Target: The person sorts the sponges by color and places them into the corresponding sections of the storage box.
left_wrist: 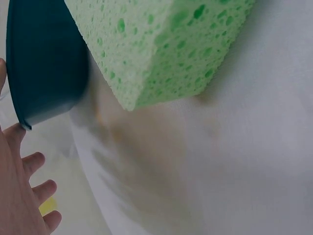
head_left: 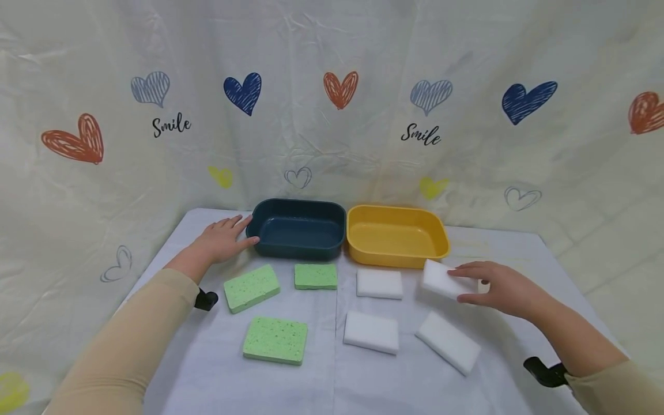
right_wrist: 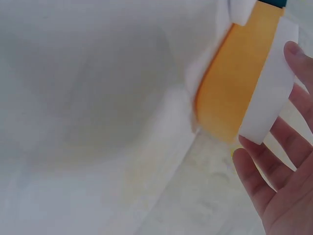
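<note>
So the right hand [head_left: 500,288] has a white foam block [head_left: 441,279] pinched between thumb and fingers, tipped up just beside the near right corner of the yellow bin [head_left: 399,258]. Left hand [head_left: 220,239] isn't gripping anything: fingers spread, apparently just touching the left end of the dark teal bin [head_left: 298,252]. Hands are well apart, btw.

My two cents on handling that block: go with a light pinch. It's probably squishy, so squeezing hard would likely just bend it. Holding one end seems smart, leaves the other end free. If it's going over a rim, I'd lift higher first so the corner doesn't snag. Mind the neighbours too: another white block [head_left: 379,284] lies on the table [head_left: 404,386] in front of the yellow bin, two more sit nearer me, plus three green sponges [head_left: 275,340] left of those. And easy with the left, or the teal bin could get shoved into the yellow one.
</note>
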Action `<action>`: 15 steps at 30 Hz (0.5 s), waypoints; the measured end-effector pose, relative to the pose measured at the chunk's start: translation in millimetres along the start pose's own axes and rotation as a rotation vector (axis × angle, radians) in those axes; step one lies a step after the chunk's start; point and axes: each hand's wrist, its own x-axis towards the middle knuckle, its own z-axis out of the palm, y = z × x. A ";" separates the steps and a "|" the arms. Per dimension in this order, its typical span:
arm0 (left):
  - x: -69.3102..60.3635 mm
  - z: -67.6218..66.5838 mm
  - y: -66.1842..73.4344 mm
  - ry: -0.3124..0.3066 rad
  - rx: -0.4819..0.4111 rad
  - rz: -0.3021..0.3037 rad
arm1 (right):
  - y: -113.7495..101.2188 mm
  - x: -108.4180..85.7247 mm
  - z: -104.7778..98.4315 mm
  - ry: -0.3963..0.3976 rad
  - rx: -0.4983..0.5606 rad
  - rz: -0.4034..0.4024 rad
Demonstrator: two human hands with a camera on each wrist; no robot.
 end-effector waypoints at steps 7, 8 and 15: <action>-2.3 -1.8 2.2 -0.005 -0.007 -0.002 | -16.6 20.7 -10.6 -0.021 0.006 0.022; -2.8 -2.3 3.2 -0.008 -0.010 -0.003 | -19.1 25.7 -11.5 -0.032 0.011 0.021; -3.1 -3.6 7.2 -0.011 -0.009 -0.005 | -43.6 64.3 -11.0 -0.031 0.023 -0.016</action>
